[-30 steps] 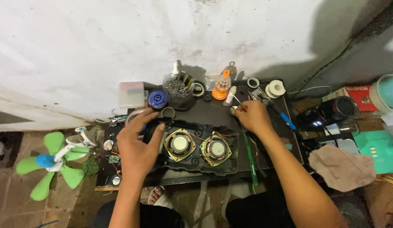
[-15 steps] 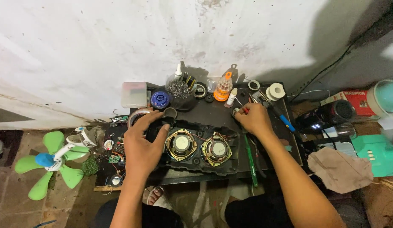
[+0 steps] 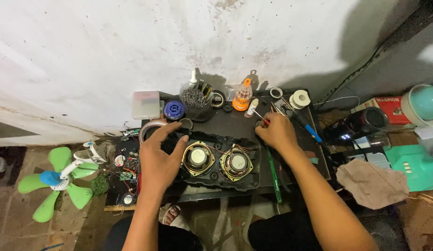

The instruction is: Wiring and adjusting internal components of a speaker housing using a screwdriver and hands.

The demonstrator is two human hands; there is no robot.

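A black speaker housing (image 3: 212, 179) lies open on a small dark table (image 3: 235, 118), with two round speaker cones, one on the left (image 3: 198, 158) and one on the right (image 3: 235, 163). My left hand (image 3: 159, 159) rests on the housing's left end, fingers spread over its edge. My right hand (image 3: 275, 132) sits at the housing's upper right corner and pinches a thin tool with a red handle (image 3: 260, 117), its tip pointing up and left.
At the table's back stand a clear box (image 3: 146, 104), a blue spool (image 3: 173, 109), a cup of small parts (image 3: 194, 98), an orange bottle (image 3: 242, 95) and tape rolls (image 3: 300, 98). A green fan blade (image 3: 53, 180) lies on the floor at left, a brown cloth (image 3: 372, 182) at right.
My left hand has settled a little lower on the housing's left end. My right hand has stayed at the upper right corner with the tool.
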